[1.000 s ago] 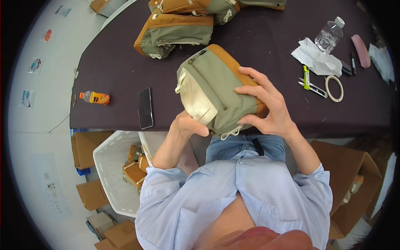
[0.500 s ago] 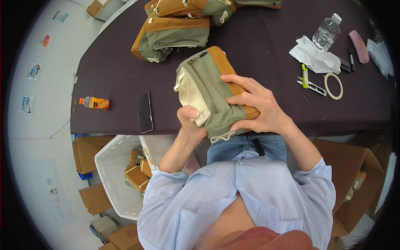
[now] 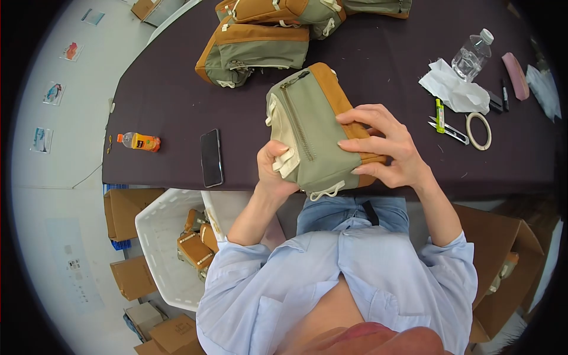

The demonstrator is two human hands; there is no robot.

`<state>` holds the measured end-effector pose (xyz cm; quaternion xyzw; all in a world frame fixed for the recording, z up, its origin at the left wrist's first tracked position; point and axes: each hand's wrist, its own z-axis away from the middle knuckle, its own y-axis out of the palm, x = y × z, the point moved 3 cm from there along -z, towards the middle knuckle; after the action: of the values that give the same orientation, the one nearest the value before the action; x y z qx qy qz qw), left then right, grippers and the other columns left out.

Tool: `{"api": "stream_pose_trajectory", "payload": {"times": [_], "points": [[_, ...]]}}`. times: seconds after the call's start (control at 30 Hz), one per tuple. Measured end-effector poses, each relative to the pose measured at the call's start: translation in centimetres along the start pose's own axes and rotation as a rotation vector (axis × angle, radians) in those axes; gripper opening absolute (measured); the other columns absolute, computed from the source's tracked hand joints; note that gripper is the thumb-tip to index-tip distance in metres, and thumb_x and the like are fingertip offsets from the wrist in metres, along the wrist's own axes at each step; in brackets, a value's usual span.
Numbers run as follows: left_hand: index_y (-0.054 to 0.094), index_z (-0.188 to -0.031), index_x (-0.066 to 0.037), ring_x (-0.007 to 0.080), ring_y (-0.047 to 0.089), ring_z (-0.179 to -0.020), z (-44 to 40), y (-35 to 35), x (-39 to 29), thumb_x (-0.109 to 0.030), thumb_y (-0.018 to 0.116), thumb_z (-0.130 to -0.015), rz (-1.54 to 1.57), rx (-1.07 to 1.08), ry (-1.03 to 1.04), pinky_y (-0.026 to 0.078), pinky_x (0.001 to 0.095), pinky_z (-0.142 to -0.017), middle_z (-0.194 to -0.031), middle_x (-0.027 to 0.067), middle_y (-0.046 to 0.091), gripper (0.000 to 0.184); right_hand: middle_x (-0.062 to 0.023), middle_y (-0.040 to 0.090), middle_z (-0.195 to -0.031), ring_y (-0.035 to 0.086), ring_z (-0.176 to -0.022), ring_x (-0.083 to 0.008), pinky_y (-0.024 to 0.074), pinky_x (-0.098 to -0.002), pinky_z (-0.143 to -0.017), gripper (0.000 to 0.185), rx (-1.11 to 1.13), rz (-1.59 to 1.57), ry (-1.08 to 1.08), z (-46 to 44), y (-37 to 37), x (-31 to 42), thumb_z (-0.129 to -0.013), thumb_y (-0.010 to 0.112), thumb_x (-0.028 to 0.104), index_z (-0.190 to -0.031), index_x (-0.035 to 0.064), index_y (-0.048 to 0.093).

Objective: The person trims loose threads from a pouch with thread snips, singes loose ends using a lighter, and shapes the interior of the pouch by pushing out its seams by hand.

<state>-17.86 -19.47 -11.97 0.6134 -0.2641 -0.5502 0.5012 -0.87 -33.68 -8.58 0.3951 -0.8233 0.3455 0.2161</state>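
While 2 hands [image 3: 402,151] hold zippered bag [image 3: 322,118], phone [image 3: 211,158] nearby

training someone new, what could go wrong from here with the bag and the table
The phone lies close to the front edge of the table, so a bump might knock it off. The metal snips lie loose to the right and could snag the bag if it is set down there.

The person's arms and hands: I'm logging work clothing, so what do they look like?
The left hand and right hand are ungloved; no ring, watch or bracelet shows. The loose, pale blue sleeves end near the elbows, leaving the forearms bare.
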Motion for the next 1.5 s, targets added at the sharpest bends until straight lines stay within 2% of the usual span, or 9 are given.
{"api": "stream_pose_trajectory", "payload": {"times": [0.23,0.33,0.47,0.6,0.63,0.77,0.9,1.03,1.5], "points": [[0.041,-0.143,0.002,0.0343,0.057,-0.123,-0.3,-0.1,-2.0,-0.022,0.052,-0.089,-0.106,-0.027,-0.015,0.045,0.0492,-0.108,-0.137,0.0200,0.055,0.060,-0.0101,0.067,-0.119,0.062,-0.101,-0.0291,0.0546,-0.0369,-0.080,0.032,-0.093,0.073,-0.032,-0.2,0.2,0.5,-0.068,0.081,0.015,-0.099,0.0073,0.075],[0.038,-0.145,0.003,0.0357,0.057,-0.124,0.2,1.0,-4.9,-0.036,0.045,-0.097,-0.374,-0.254,0.113,0.047,0.0468,-0.105,-0.138,0.0221,0.053,0.062,-0.0093,0.068,-0.113,0.066,-0.091,-0.0251,0.0554,-0.0333,-0.072,0.025,-0.155,0.102,0.098,0.6,0.3,0.3,-0.071,0.080,0.013,-0.093,0.0050,0.073],[0.030,-0.146,0.009,0.0228,0.061,-0.115,1.8,1.3,-6.1,-0.027,0.049,-0.102,-1.023,-0.603,0.570,0.049,0.0345,-0.097,-0.134,0.0180,0.056,0.059,-0.0086,0.069,-0.106,0.068,-0.080,-0.0211,0.0551,-0.0309,-0.062,0.025,-0.109,0.215,-0.002,-0.2,1.7,0.2,-0.074,0.081,0.015,-0.095,0.0048,0.070],[0.035,-0.141,0.006,0.0181,0.058,-0.113,2.4,-0.8,-4.2,-0.005,0.054,-0.099,-0.968,-0.464,0.471,0.047,0.0292,-0.096,-0.130,0.0166,0.056,0.047,-0.0130,0.057,-0.128,0.065,-0.088,-0.0241,0.0557,-0.0323,-0.063,0.044,-0.020,0.257,0.147,-0.7,2.8,1.6,-0.070,0.083,0.024,-0.110,0.0094,0.069],[0.040,-0.137,0.007,0.0251,0.053,-0.122,2.4,-1.7,-4.0,-0.009,0.060,-0.097,-0.882,-0.433,0.374,0.042,0.0339,-0.103,-0.131,0.0189,0.053,0.048,-0.0134,0.051,-0.135,0.063,-0.088,-0.0250,0.0555,-0.0328,-0.062,0.047,0.000,0.301,0.132,-0.8,2.9,1.8,-0.068,0.083,0.019,-0.112,0.0108,0.069],[0.041,-0.140,0.002,0.0364,0.046,-0.129,3.7,-1.2,-3.7,-0.026,0.070,-0.092,-2.145,-0.601,0.919,0.039,0.0435,-0.105,-0.141,0.0217,0.046,0.063,-0.0130,0.053,-0.133,0.061,-0.085,-0.0246,0.0544,-0.0325,-0.062,0.047,0.081,0.303,0.055,-0.7,3.9,1.2,-0.065,0.082,0.012,-0.110,0.0100,0.069],[0.058,-0.120,0.001,0.0388,0.050,-0.122,4.2,2.9,-2.1,-0.031,0.083,-0.075,-2.077,0.035,0.854,0.042,0.0443,-0.096,-0.140,0.0219,0.051,0.060,-0.0139,0.054,-0.132,0.062,-0.088,-0.0252,0.0539,-0.0318,-0.062,0.041,0.101,0.298,0.085,-1.3,4.1,1.5,-0.064,0.081,0.008,-0.104,0.0074,0.070],[0.063,-0.090,-0.001,0.0335,0.059,-0.109,3.0,2.3,-0.4,-0.025,0.079,-0.075,-2.157,0.074,0.986,0.043,0.0400,-0.077,-0.129,0.0191,0.061,0.033,-0.0149,0.057,-0.128,0.064,-0.091,-0.0256,0.0535,-0.0315,-0.061,0.034,0.062,0.320,0.047,-1.5,4.2,1.4,-0.063,0.080,0.006,-0.095,0.0042,0.070],[0.063,-0.081,-0.004,0.0237,0.066,-0.097,2.1,1.2,-1.6,-0.026,0.070,-0.085,-2.046,0.163,1.072,0.041,0.0359,-0.077,-0.106,0.0053,0.073,0.023,-0.0126,0.062,-0.121,0.064,-0.085,-0.0207,0.0501,-0.0264,-0.058,0.033,0.028,0.036,0.189,-1.3,3.0,0.5,-0.070,0.080,0.010,-0.102,0.0059,0.072]]}}
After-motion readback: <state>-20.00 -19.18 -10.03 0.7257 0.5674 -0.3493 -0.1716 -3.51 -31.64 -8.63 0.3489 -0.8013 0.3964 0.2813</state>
